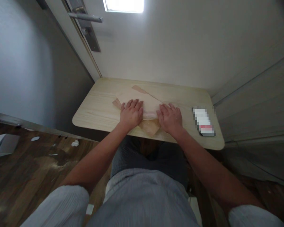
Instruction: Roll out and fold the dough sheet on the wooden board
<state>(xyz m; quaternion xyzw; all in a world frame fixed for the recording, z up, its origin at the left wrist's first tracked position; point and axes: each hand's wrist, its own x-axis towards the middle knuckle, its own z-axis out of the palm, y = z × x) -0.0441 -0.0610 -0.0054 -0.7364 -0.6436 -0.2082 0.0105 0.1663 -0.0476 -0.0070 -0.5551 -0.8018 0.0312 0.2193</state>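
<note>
A sheet of tan paper [149, 102] lies on the small wooden table, its far corner darker brown and its left corner bent. Along its near side the paper is folded or rolled over, with a pale strip across it. A yellowish-brown, crumpled flap [151, 126] reaches to the table's front edge. My left hand [132, 113] lies palm down on the left part of the paper, fingers extended forward. Across from it, my right hand [169, 116] rests on the right end, fingers slightly spread. What lies under both palms is hidden.
On the table's [94, 104] right side lies a phone [204, 122] with its screen blurred out. A white door with a metal handle [86, 17] stands behind the table. Paper scraps [75, 143] and a white box [3, 145] are on the floor at left.
</note>
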